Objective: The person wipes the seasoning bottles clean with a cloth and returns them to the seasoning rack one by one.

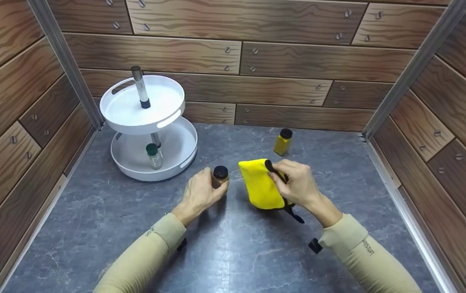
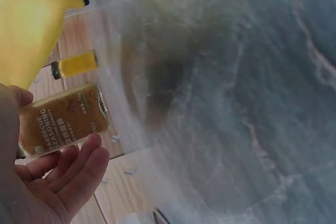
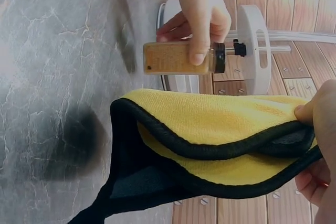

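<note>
My left hand (image 1: pixel 201 190) grips a seasoning bottle (image 2: pixel 65 119) with a black cap, thumb on one side and fingers on the other. Brown powder shows through its clear wall, and its label reads "barbecue seasoning". In the right wrist view the bottle stands upright relative to the grey tabletop. To its right, my right hand (image 1: pixel 300 184) pinches the black-edged top of a yellow cloth (image 1: pixel 259 185). The cloth hangs folded, with a dark inner side and a black strip trailing from its lower corner in the right wrist view. Cloth and bottle are apart.
A yellow bottle (image 1: pixel 282 143) with a black cap stands behind the cloth. At the back left is a white two-tier round tray (image 1: pixel 113 118); a small glass jar (image 1: pixel 155 158) with a green lid sits on its lower tier. Wood-patterned walls (image 1: pixel 281 61) enclose the tabletop.
</note>
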Tool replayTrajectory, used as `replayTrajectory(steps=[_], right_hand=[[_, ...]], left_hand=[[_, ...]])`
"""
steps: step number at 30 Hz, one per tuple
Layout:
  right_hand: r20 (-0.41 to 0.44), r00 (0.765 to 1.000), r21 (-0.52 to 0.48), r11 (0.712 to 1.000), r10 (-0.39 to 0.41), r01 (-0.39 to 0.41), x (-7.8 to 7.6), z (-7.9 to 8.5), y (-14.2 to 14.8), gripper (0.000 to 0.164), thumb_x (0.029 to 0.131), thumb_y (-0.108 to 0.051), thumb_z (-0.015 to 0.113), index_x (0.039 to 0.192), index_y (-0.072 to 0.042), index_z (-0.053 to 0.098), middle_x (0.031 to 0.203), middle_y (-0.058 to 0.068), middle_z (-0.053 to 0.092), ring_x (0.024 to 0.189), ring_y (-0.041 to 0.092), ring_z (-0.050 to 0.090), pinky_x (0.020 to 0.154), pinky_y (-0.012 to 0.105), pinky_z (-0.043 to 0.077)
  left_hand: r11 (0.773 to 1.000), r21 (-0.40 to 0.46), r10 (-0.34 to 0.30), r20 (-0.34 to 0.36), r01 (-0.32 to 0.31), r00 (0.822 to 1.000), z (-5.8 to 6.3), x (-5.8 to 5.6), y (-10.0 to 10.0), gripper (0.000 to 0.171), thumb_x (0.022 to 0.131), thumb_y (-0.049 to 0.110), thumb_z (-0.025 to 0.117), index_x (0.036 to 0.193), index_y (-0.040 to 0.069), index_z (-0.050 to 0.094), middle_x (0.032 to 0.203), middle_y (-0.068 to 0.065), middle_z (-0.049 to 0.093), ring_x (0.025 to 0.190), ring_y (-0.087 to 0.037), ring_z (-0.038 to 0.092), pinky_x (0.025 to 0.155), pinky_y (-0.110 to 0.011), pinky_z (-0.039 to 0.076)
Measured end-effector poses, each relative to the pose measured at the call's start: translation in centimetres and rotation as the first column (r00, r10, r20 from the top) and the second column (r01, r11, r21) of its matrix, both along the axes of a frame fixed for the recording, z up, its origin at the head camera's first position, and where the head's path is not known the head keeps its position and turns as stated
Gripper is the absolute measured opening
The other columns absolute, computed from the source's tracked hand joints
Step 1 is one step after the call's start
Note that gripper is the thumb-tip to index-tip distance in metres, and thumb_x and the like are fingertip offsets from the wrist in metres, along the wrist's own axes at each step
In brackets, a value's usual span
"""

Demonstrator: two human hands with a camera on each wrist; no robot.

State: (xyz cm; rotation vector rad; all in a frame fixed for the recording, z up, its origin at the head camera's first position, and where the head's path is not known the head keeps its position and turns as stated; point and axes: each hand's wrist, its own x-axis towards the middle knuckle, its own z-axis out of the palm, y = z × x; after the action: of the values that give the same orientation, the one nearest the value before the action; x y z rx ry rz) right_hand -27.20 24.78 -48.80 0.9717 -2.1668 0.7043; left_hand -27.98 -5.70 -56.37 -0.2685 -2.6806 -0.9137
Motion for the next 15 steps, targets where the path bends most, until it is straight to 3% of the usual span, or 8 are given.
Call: replayTrajectory(steps=[6, 15], right_hand=[[0.009, 1.0, 0.01, 1.0, 0.0, 0.0, -0.05, -0.11, 0.04, 0.014, 0.091, -0.002, 0.089, 0.104, -0.003, 0.086, 0.09, 0.009, 0.083, 0.073, 0.02, 0.078, 0.062, 0.033, 0.063], [0.019, 1.0, 0.004, 1.0, 0.001, -0.001, -0.04, -0.32, 0.2, 0.015, 0.091, -0.002, 0.089, 0.106, -0.004, 0.086, 0.091, 0.008, 0.083, 0.073, 0.02, 0.078, 0.062, 0.033, 0.063]], left_hand=[[0.999, -0.037, 0.019, 0.057, -0.017, 0.998, -0.76, 0.07, 0.31, 0.044, 0.097, 0.052, 0.08, 0.104, 0.011, 0.065, 0.095, -0.01, 0.076, 0.085, -0.034, 0.077, 0.076, -0.049, 0.065], [0.997, -0.079, 0.027, 0.062, -0.023, 0.998, -1.05, 0.31, 0.42, 0.05, 0.096, 0.057, 0.082, 0.106, 0.011, 0.067, 0.098, -0.012, 0.078, 0.089, -0.038, 0.08, 0.078, -0.053, 0.066]])
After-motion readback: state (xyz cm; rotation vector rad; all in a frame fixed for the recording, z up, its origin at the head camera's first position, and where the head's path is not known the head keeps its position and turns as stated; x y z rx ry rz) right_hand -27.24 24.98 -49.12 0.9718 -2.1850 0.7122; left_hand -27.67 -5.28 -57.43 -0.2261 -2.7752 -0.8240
